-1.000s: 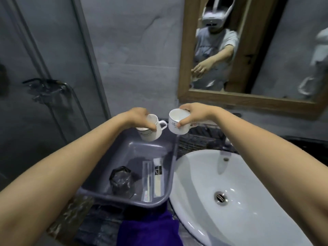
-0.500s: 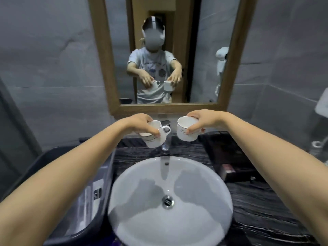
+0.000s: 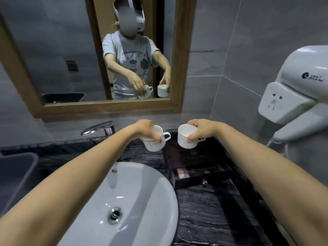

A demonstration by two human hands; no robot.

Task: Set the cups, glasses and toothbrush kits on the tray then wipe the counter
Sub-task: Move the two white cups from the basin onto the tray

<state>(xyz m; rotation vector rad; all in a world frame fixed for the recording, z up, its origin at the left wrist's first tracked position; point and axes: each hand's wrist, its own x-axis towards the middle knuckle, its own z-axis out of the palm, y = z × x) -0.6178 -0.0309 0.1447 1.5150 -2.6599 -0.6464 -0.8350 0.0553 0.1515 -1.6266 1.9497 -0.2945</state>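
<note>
You hold a white cup in each hand, both in the air above the back of the dark counter (image 3: 209,219). Your left hand (image 3: 144,129) is closed over the rim of the left cup (image 3: 154,139) from above; that cup tilts, its mouth leaning toward you and to the right, and its handle points right toward the other cup. Your right hand (image 3: 202,128) is clamped on the right cup (image 3: 186,138), fingers over the far rim and thumb pressed on the near wall; this cup sits nearly upright with its open mouth showing. The two cups are near each other but apart.

Below and just beyond the cups lies a dark tray (image 3: 198,166) on the counter, right of the basin (image 3: 134,201); its contents are too dark to make out. The round white basin fills the lower middle, its drain toward you, and the chrome tap (image 3: 99,129) stands behind it to the left. At the far left edge a grey tub (image 3: 16,167) shows only in part.

On the wall ahead hangs a wood-framed mirror (image 3: 106,107), which reflects you holding both cups. On the right wall is a white dryer (image 3: 298,96) with a socket on its face.
</note>
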